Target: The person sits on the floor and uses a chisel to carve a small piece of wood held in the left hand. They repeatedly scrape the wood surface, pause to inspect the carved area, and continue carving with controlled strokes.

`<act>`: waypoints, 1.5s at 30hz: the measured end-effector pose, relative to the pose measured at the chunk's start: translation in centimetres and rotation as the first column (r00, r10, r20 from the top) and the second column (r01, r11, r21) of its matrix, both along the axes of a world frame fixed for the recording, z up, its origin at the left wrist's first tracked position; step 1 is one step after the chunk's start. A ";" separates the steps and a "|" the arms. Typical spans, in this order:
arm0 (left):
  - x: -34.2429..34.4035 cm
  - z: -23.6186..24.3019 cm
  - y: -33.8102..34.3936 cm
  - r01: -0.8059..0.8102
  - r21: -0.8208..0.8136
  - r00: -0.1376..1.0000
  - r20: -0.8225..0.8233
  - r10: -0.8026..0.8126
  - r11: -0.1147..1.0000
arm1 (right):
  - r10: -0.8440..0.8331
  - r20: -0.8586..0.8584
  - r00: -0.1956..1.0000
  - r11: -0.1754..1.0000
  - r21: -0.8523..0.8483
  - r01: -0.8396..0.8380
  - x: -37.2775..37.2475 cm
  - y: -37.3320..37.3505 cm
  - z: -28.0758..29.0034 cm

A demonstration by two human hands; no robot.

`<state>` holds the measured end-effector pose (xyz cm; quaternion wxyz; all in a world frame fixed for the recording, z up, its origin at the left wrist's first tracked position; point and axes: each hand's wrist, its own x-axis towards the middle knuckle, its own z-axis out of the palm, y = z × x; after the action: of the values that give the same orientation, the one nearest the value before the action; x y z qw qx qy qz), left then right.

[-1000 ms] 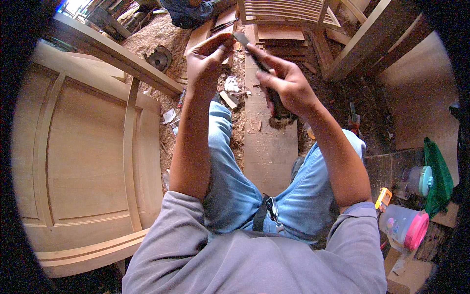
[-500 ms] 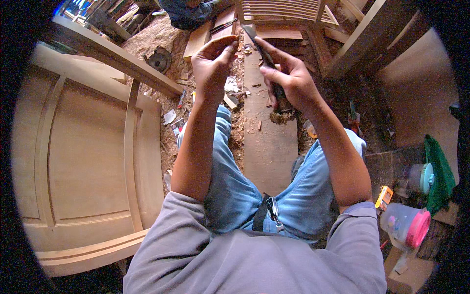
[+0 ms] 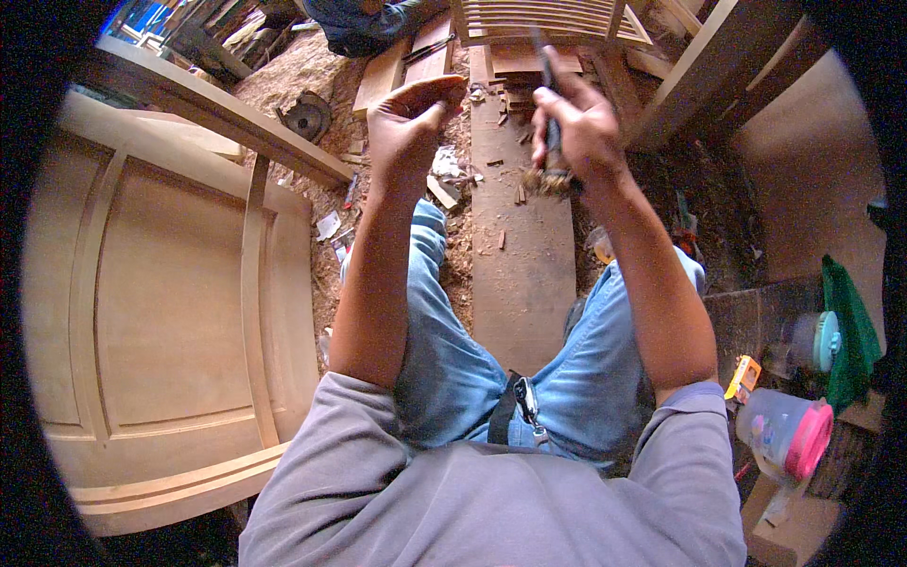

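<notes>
My right hand [image 3: 588, 132] is closed round a chisel [image 3: 553, 151]. Its blade points up and away from me, blurred by motion, and the frayed butt of the handle hangs below my fingers. To the left, my left hand [image 3: 406, 118] is raised with thumb and fingers curled toward each other. Whatever those fingertips hold, if anything, is too small to make out. Both hands are apart, on either side of a long wooden plank [image 3: 520, 283] that runs away from between my knees. Small wood chips [image 3: 501, 239] lie on the plank.
A panelled wooden door [image 3: 179, 293] stands close on my left. A slatted wooden frame [image 3: 539, 19] is at the far end, with thick timber [image 3: 718, 76] at far right. Pink-lidded [image 3: 808, 441] and blue-lidded [image 3: 825, 342] tubs sit at right. Shavings and scraps litter the ground.
My right hand has shifted slightly right and upward with the chisel, whose blade has swung away from my left fingertips. My left hand has barely moved.
</notes>
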<state>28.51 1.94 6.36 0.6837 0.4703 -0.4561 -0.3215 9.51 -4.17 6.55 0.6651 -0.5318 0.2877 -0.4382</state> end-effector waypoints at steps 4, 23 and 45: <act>-0.6 0.1 -0.3 -0.093 0.027 0.996 -0.008 0.093 0.995 | 0.031 -0.013 0.999 0.997 -0.065 -0.032 -1.1 -0.2 0.8; 0.0 0.0 -0.2 -0.129 0.014 0.990 0.067 0.128 0.992 | -0.104 0.074 0.992 0.981 0.174 0.089 1.0 0.3 -0.1; -0.5 -0.3 -0.1 0.030 0.017 0.999 0.028 -0.031 0.999 | -0.063 0.054 0.997 0.996 0.069 0.060 0.4 -0.4 0.1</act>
<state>28.04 1.87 6.10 0.6683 0.4733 -0.4701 -0.3291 9.90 -4.59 6.61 0.6767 -0.4874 0.2999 -0.4632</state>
